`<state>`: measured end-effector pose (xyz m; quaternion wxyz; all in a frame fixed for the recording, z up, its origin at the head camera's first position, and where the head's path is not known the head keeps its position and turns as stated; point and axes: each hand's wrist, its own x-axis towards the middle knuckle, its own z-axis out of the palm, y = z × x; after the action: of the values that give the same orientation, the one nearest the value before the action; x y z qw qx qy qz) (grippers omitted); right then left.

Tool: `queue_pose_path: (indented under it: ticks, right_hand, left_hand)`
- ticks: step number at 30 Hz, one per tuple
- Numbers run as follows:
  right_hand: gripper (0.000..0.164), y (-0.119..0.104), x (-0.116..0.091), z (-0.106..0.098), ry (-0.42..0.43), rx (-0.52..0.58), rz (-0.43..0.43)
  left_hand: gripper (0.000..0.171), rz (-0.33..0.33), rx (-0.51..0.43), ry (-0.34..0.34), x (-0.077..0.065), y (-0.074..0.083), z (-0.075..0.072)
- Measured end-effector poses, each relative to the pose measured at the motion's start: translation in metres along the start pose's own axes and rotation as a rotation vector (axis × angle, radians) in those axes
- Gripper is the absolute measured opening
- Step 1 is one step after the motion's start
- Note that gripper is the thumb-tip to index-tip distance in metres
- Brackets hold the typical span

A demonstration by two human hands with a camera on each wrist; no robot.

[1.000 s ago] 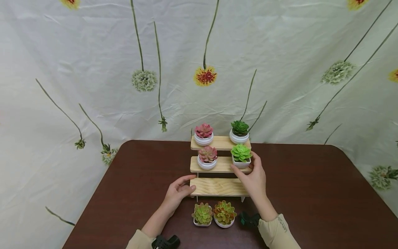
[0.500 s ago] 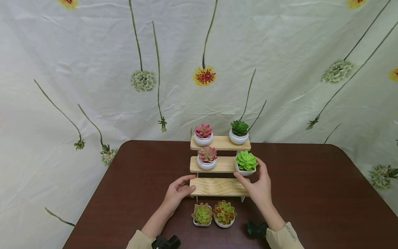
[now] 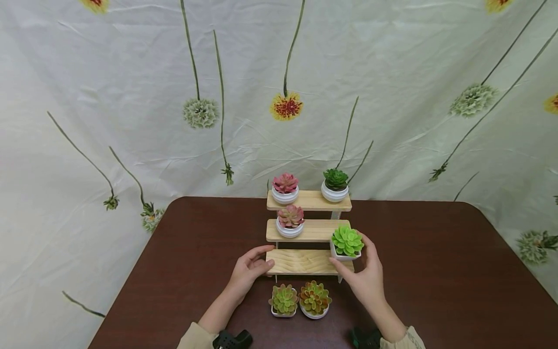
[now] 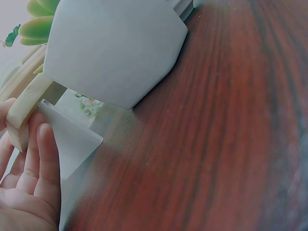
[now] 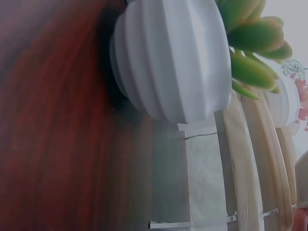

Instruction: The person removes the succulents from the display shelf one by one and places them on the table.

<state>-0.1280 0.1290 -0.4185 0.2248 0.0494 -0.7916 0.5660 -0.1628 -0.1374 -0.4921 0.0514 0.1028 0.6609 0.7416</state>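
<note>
My left hand (image 3: 245, 274) pinches the left end of the lowest board of a three-tier wooden shelf stand (image 3: 301, 261). In the left wrist view, its fingers (image 4: 47, 149) curl under the board end. My right hand (image 3: 367, 281) grips a bright green succulent (image 3: 347, 241) in a square white pot, thumb at the front and fingers at the right side. That pot is over the right end of the lowest board; whether it touches the wood I cannot tell. Only a sliver of the right hand (image 5: 300, 220) shows in the right wrist view.
A pink succulent (image 3: 291, 217) stands on the middle board. The top board bears another pink succulent (image 3: 285, 184) and a dark green one (image 3: 335, 182). Before the stand, two potted succulents, one green (image 3: 284, 299) and one orange-green (image 3: 315, 298), sit on the brown table (image 3: 436, 271).
My right hand has lifted the bright green succulent off the middle board and brought it forward, slightly right, to the lowest board. My left hand has stayed on the stand.
</note>
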Motion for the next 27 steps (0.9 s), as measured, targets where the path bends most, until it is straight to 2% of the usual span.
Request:
queue_pose_path:
  ticks: [6, 13, 21, 27]
  right_hand:
    - [0.078, 0.026, -0.005, -0.002, -0.007, 0.025, -0.036]
    - [0.079, 0.032, -0.012, -0.005, 0.000, -0.037, -0.046]
    - [0.083, 0.036, -0.021, -0.007, -0.014, -0.030, 0.003]
    - [0.084, 0.039, -0.028, -0.010, -0.027, -0.066, 0.030]
  left_hand:
    - [0.042, 0.002, -0.004, 0.005, 0.000, 0.000, 0.000]
    - [0.043, 0.008, -0.010, -0.001, 0.000, 0.000, 0.001]
    - [0.042, 0.005, -0.006, 0.001, 0.000, 0.001, 0.000]
    - [0.042, 0.010, -0.010, -0.003, 0.000, 0.002, 0.000]
